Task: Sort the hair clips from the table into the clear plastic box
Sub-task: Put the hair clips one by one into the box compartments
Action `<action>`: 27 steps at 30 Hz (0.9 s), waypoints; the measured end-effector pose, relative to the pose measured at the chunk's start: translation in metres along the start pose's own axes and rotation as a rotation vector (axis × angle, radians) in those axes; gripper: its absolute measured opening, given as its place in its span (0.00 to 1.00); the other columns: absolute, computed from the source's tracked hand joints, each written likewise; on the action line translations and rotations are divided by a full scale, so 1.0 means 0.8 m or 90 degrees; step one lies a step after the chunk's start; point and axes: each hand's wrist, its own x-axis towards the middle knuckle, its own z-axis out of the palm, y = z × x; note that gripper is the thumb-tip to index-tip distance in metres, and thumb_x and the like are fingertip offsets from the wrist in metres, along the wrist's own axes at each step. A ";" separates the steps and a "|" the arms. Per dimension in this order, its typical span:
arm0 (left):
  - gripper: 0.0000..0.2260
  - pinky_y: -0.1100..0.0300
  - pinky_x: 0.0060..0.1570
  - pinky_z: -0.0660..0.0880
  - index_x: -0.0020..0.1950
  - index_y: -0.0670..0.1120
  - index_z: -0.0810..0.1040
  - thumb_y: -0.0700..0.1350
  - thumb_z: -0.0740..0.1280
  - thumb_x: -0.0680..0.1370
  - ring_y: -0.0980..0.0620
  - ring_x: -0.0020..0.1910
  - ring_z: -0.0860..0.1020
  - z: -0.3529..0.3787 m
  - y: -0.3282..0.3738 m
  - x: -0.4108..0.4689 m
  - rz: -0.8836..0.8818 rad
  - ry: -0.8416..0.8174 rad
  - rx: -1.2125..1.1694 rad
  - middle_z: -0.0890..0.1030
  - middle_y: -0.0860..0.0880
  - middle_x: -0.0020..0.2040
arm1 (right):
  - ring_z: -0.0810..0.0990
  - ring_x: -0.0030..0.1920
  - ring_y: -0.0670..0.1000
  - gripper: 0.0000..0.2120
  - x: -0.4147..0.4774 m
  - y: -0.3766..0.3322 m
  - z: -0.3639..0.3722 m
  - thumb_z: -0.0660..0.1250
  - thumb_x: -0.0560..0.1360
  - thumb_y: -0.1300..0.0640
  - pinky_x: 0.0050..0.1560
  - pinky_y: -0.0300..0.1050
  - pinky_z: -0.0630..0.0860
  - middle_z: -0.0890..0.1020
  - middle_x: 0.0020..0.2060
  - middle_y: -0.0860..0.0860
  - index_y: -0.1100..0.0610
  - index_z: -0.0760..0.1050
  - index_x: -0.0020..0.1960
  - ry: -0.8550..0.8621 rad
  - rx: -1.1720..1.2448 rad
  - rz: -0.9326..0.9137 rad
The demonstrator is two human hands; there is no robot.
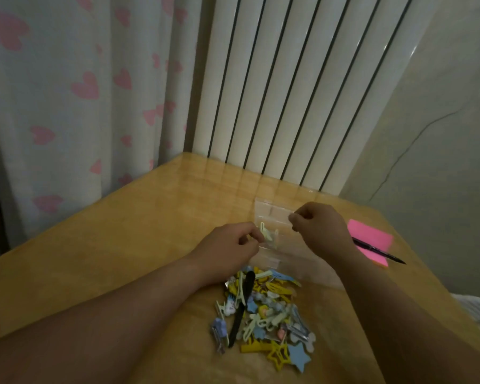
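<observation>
Just beyond left hand [229,246], pale clip [266,234].

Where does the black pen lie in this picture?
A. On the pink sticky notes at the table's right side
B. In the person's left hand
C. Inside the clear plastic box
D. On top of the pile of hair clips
A: the black pen rests across the pink sticky notes on the table, right of the right hand.
</observation>
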 end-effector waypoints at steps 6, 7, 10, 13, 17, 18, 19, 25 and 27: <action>0.10 0.55 0.35 0.74 0.63 0.57 0.79 0.46 0.65 0.83 0.52 0.35 0.75 0.000 -0.001 0.002 -0.012 0.008 -0.019 0.80 0.44 0.45 | 0.80 0.45 0.38 0.05 -0.107 -0.033 -0.020 0.70 0.81 0.52 0.47 0.37 0.79 0.82 0.45 0.38 0.42 0.82 0.53 -0.120 -0.006 -0.201; 0.10 0.56 0.34 0.75 0.64 0.56 0.79 0.46 0.65 0.84 0.52 0.35 0.76 0.000 -0.001 0.003 -0.014 0.007 -0.021 0.80 0.45 0.45 | 0.79 0.46 0.39 0.07 -0.114 -0.035 -0.016 0.70 0.81 0.53 0.48 0.37 0.79 0.82 0.48 0.37 0.41 0.82 0.56 -0.138 -0.046 -0.225; 0.10 0.56 0.36 0.75 0.63 0.55 0.80 0.46 0.65 0.83 0.53 0.36 0.77 -0.001 -0.001 0.003 -0.013 0.010 -0.017 0.80 0.47 0.45 | 0.79 0.50 0.41 0.12 -0.124 -0.039 -0.004 0.68 0.81 0.55 0.50 0.40 0.78 0.81 0.54 0.39 0.41 0.78 0.61 -0.183 -0.153 -0.270; 0.10 0.58 0.36 0.75 0.63 0.55 0.80 0.45 0.66 0.83 0.55 0.36 0.76 -0.002 -0.002 0.004 -0.012 0.013 -0.012 0.80 0.47 0.44 | 0.79 0.52 0.46 0.12 -0.126 -0.043 0.001 0.67 0.79 0.56 0.49 0.46 0.79 0.80 0.55 0.41 0.42 0.75 0.60 -0.183 -0.206 -0.314; 0.10 0.61 0.35 0.72 0.63 0.54 0.80 0.45 0.66 0.83 0.58 0.34 0.74 -0.002 -0.003 0.004 -0.013 0.010 -0.016 0.78 0.50 0.43 | 0.80 0.54 0.48 0.15 -0.126 -0.045 0.003 0.66 0.80 0.57 0.51 0.50 0.80 0.79 0.56 0.42 0.43 0.73 0.64 -0.186 -0.216 -0.337; 0.10 0.61 0.35 0.71 0.63 0.54 0.80 0.45 0.66 0.83 0.59 0.33 0.73 -0.002 -0.003 0.004 -0.013 0.009 -0.018 0.78 0.50 0.42 | 0.80 0.54 0.49 0.16 -0.126 -0.043 0.004 0.66 0.81 0.57 0.52 0.49 0.80 0.78 0.56 0.43 0.44 0.73 0.66 -0.194 -0.220 -0.336; 0.10 0.61 0.36 0.71 0.63 0.55 0.80 0.45 0.66 0.84 0.59 0.33 0.73 -0.002 -0.003 0.004 -0.014 0.008 -0.016 0.78 0.51 0.42 | 0.80 0.54 0.49 0.16 -0.126 -0.040 0.003 0.65 0.81 0.57 0.53 0.49 0.80 0.78 0.57 0.44 0.44 0.73 0.67 -0.200 -0.225 -0.335; 0.09 0.56 0.38 0.72 0.63 0.57 0.79 0.48 0.66 0.84 0.57 0.34 0.73 -0.002 -0.007 0.004 -0.014 0.002 -0.019 0.78 0.50 0.43 | 0.77 0.48 0.41 0.06 -0.114 -0.025 -0.028 0.65 0.84 0.53 0.50 0.41 0.77 0.78 0.49 0.40 0.44 0.79 0.56 -0.169 -0.116 -0.244; 0.09 0.58 0.37 0.71 0.63 0.57 0.79 0.48 0.66 0.84 0.58 0.33 0.72 -0.001 -0.007 0.004 -0.016 -0.002 -0.025 0.78 0.51 0.42 | 0.78 0.45 0.40 0.04 -0.101 -0.022 -0.040 0.68 0.83 0.53 0.45 0.40 0.75 0.81 0.45 0.41 0.45 0.80 0.52 -0.107 0.006 -0.173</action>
